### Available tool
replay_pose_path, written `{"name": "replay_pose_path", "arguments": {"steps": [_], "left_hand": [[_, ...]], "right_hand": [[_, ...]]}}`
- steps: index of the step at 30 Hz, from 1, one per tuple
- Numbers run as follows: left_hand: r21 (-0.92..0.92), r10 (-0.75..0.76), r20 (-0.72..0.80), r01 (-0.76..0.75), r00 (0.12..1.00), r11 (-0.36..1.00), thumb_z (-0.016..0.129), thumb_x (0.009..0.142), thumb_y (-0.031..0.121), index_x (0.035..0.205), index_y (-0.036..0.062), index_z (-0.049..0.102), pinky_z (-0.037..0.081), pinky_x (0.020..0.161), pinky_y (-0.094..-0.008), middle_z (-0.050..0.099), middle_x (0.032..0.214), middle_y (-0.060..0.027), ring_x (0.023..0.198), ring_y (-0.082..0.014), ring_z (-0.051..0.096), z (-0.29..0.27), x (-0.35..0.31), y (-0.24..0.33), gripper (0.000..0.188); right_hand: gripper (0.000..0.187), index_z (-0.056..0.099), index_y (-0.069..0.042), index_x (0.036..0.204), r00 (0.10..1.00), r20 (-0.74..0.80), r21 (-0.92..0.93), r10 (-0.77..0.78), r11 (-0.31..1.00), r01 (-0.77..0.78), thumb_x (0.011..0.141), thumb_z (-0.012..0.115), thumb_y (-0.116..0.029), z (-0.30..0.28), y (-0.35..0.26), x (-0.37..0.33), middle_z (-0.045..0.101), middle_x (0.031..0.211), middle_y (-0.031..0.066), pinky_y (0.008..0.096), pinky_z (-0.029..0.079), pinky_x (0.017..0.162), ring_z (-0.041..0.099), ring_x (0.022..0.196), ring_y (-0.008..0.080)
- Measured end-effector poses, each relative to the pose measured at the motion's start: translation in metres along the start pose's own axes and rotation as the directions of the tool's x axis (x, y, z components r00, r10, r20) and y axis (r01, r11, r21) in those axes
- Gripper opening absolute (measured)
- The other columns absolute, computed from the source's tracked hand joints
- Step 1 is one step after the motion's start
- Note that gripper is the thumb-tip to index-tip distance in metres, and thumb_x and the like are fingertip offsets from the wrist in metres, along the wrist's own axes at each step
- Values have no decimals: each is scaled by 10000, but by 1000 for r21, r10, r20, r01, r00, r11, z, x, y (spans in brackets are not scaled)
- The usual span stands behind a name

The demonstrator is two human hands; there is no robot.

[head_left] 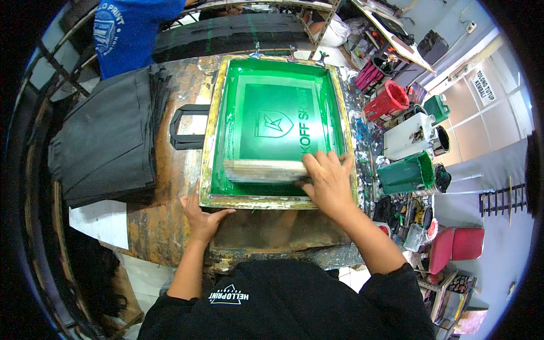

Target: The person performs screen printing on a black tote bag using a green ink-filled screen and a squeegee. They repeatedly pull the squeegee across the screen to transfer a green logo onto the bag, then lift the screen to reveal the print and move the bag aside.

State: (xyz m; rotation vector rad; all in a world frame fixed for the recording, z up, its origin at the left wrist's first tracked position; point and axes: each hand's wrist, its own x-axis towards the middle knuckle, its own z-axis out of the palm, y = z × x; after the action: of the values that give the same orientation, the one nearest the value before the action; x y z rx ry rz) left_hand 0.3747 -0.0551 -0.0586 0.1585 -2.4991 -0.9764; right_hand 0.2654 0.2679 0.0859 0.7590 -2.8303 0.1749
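A wooden-framed printing screen (207,136) lies on the worktable, its mesh coated with green ink (272,90) around a shield-shaped emblem and lettering. My right hand (328,184) grips the right end of a wide squeegee (263,169), which lies across the near part of the mesh and is slightly blurred. At the screen's near left corner, my left hand (203,218) holds the frame, thumb along the front edge and fingers up the left side. A black bag handle (174,127) sticks out from beneath the frame's left side; the rest of that bag is hidden.
A stack of black fabric bags (107,139) lies left on the stained wooden table (161,226). Ink containers crowd the right, including a red bucket (388,99), a white jerrycan (408,136) and a green tub (405,173). A person in a blue shirt (133,34) stands beyond the stack.
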Motion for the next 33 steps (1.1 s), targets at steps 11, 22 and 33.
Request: {"name": "replay_pose_path", "arguments": {"steps": [11,22,33], "left_hand": [[-8,-62,37,62,997,998,1046,448,486,1516,-41,546,434,989,-476,665,1206,-167,1101,-348,514,-3,0,1,1291],[260,5,45,-16,999,965,939,488,740,1467,40,630,329,1021,-490,583,1115,-110,1091,-334,501,-14,1,5,1243],[233,506,38,-500,862,834,767,753,817,1439,69,658,395,1066,-529,601,1277,-187,1219,-382,549,-1,225,51,1021]], "right_hand": [[630,596,-177,1229,986,-157,-84,-57,996,45,714,930,-318,70,89,157,643,1070,50,569,379,949,617,1084,289],[732,567,-196,1368,998,-12,-116,-61,991,60,769,917,-429,101,151,293,698,1184,52,621,418,951,658,1174,313],[665,599,-201,1336,977,-211,-184,-9,982,-30,766,909,-345,94,146,289,685,1185,44,583,447,965,647,1147,285]]}}
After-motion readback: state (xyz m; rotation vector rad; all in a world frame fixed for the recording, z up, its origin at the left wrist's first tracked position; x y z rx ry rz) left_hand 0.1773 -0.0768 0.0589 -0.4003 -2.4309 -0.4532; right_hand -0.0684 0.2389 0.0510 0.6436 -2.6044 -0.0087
